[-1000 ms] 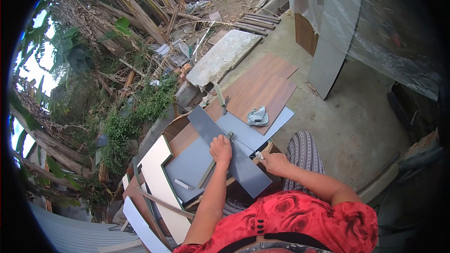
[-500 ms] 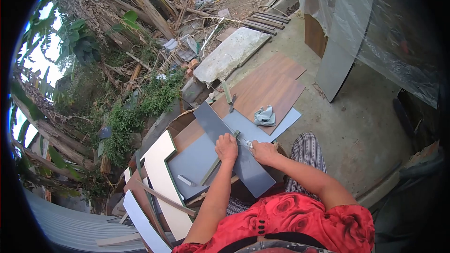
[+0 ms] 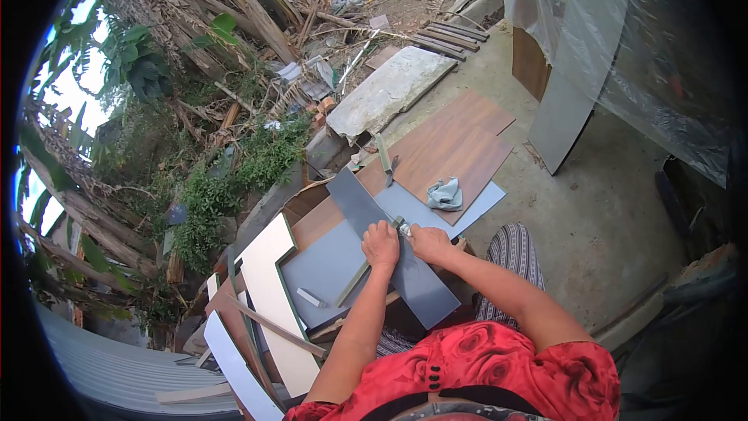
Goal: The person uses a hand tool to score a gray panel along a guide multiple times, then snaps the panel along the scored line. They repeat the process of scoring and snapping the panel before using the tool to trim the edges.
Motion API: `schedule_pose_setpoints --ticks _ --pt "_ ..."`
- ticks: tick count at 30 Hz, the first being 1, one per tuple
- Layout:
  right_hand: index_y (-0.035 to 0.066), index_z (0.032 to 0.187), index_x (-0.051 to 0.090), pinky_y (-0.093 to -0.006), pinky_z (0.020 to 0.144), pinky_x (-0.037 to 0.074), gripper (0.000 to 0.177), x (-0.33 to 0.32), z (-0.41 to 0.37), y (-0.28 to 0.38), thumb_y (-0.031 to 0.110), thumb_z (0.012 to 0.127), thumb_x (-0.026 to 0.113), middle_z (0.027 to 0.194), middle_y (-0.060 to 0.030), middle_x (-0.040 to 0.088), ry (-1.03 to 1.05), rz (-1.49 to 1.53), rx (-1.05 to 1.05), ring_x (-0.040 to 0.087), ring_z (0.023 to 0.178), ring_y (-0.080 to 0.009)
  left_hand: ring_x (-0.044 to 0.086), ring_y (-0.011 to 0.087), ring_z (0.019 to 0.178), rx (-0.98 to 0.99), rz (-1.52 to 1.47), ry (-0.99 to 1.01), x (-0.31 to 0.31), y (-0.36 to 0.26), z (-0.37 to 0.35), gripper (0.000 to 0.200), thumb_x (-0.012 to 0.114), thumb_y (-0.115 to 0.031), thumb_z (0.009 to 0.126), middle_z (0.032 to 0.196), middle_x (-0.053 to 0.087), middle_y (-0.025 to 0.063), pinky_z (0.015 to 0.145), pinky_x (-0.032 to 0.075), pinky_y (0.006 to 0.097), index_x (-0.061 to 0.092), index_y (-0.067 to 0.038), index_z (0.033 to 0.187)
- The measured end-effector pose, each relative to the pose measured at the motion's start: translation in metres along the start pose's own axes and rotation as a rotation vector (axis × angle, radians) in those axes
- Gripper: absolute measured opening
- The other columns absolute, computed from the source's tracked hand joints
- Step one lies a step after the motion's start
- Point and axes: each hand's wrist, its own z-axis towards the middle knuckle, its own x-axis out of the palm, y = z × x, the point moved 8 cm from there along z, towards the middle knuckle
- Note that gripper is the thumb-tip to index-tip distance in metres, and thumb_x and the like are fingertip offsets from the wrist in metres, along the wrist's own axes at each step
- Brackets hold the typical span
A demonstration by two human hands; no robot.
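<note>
Currently, dark panel (image 3: 427, 294) lies slantwise across blue-grey board (image 3: 323, 261), one end jutting past the board's near edge. Left hand (image 3: 381, 244) set down mid-panel, fingers curled; cannot tell whether it grips the narrow strip (image 3: 354, 284). Right hand (image 3: 430, 245) just beside, closed around whitish tool (image 3: 406, 230), tip hidden. Rag (image 3: 444, 194) by wood-grain board's (image 3: 477, 148) near corner.

We're up on the head, looking forward and down: red shirt (image 3: 475, 359) nearest, left hand (image 3: 381, 245) and right hand (image 3: 429, 244) beyond.
</note>
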Motion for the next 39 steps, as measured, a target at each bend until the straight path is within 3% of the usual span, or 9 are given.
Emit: schedule_pose_setpoints --ticks 9,18,22,27,34,39 --pt "0.0 0.094 0.051 -0.0518 0.067 0.047 0.026 -0.03 -0.121 -0.03 0.025 0.09 0.047 0.074 -0.0228 0.063 0.093 -0.058 0.104 0.063 0.073 -0.0404 0.055 0.0298 0.082 -0.011 -0.011 0.009 0.0 0.0 -0.001 0.013 0.053 -0.025 0.083 0.085 0.053 0.0084 0.069 0.044 0.0454 0.054 -0.012 0.082" --pt "-0.001 0.095 0.052 -0.0502 0.071 0.048 0.029 -0.004 0.002 0.001 0.027 0.09 0.046 0.08 -0.0234 0.064 0.03 -0.016 0.027 0.063 0.078 -0.0405 0.054 0.0303 0.087 -0.034 -0.001 0.091 0.001 -0.001 0.001 0.014 0.05 -0.026 0.086 0.089 0.053 0.0087 0.074 0.043 0.0453 0.053 -0.012 0.088" --pt "0.0 0.096 0.051 -0.0515 0.068 0.047 0.031 -0.007 -0.035 -0.013 0.03 0.09 0.048 0.077 -0.0243 0.063 0.034 0.004 0.022 0.062 0.075 -0.0418 0.054 0.0305 0.087 -0.04 -0.015 0.085 0.001 -0.001 -0.001 0.014 0.05 -0.026 0.086 0.089 0.053 0.0087 0.074 0.043 0.0455 0.053 -0.012 0.087" --pt "0.0 0.091 0.051 -0.0507 0.067 0.048 0.025 -0.023 -0.121 -0.036 0.025 0.088 0.048 0.073 -0.0225 0.063 0.078 -0.054 0.116 0.063 0.074 -0.04 0.054 0.0303 0.083 -0.02 -0.025 0.024 0.003 0.001 -0.001 0.014 0.053 -0.025 0.083 0.085 0.053 0.0085 0.07 0.043 0.0455 0.054 -0.012 0.084" --pt "0.0 0.093 0.052 -0.0498 0.068 0.049 0.025 -0.01 -0.013 -0.001 0.024 0.088 0.048 0.075 -0.0224 0.064 -0.011 -0.043 0.019 0.064 0.074 -0.0399 0.054 0.0316 0.085 -0.009 -0.025 0.061 0.001 -0.002 0.0 0.015 0.05 -0.026 0.085 0.087 0.054 0.0094 0.073 0.043 0.0466 0.053 -0.011 0.085" --pt "0.0 0.093 0.052 -0.0499 0.068 0.049 0.026 -0.005 -0.015 -0.002 0.025 0.089 0.048 0.076 -0.0224 0.064 -0.021 -0.027 0.01 0.064 0.074 -0.04 0.054 0.0315 0.084 -0.025 -0.017 0.068 0.0 -0.001 0.0 0.015 0.05 -0.026 0.086 0.087 0.054 0.0098 0.073 0.044 0.0466 0.053 -0.011 0.085"
